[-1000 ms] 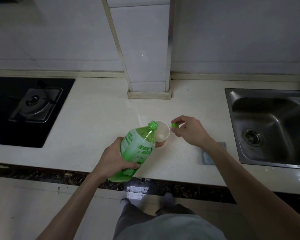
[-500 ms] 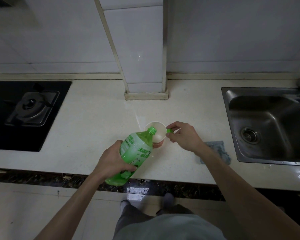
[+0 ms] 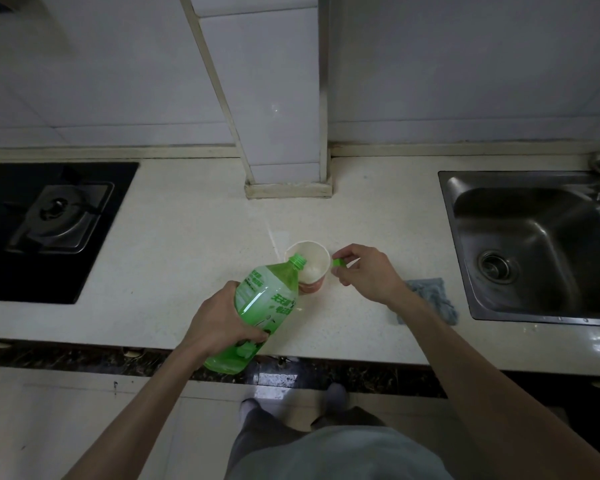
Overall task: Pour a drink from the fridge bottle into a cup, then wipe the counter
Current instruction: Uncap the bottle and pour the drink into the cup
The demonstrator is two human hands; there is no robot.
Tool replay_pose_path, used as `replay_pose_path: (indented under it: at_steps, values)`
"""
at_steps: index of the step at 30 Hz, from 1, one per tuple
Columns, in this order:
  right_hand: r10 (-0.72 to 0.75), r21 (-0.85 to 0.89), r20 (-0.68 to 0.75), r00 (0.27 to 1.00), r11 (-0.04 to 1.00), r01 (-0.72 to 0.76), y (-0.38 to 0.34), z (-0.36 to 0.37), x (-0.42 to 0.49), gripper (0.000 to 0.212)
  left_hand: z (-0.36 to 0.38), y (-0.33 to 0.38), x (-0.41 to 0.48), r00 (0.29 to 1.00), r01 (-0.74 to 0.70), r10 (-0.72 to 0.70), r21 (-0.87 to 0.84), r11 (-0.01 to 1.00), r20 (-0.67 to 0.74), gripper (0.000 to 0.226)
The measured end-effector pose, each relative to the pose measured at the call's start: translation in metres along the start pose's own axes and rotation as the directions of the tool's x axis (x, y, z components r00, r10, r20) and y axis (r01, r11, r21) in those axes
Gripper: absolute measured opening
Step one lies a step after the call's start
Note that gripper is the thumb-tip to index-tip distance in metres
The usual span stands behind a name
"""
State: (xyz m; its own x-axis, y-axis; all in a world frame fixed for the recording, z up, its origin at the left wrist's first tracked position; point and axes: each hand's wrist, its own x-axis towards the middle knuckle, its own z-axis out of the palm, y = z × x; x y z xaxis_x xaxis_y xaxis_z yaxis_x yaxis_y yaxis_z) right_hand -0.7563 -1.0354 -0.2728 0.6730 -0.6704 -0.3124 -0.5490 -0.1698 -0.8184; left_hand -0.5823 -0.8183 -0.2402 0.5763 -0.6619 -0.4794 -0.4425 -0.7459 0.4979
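A single view here, worn on the person's head, facing forward and steeply down over the counter. It's wide and close: stove at the left edge, sink at the right, the person's own feet at the bottom.

A translucent green plastic bottle, glossy where a streak of light crosses its side. The paper cup is matt white inside, with a reddish outer wall. The small cap is bright green plastic. The pale tabletop looks like smooth, finely speckled stone with a soft sheen; its front edge is dark, polished and flecked. The sink is brushed stainless steel, dully reflective. The blue-grey cloth looks soft and nubbly. The hob is glossy black glass, the wall tiles smooth, white, faintly shiny.
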Motion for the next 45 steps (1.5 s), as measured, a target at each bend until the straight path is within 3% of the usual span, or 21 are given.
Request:
replay_pose_path:
  at_steps: [45]
  values:
    - [-0.006,0.013,0.011,1.0,1.0,0.006,-0.006,0.007,-0.004,0.024,-0.001,-0.002,-0.012,1.0,-0.002,0.002,-0.017,1.0,-0.021,0.077]
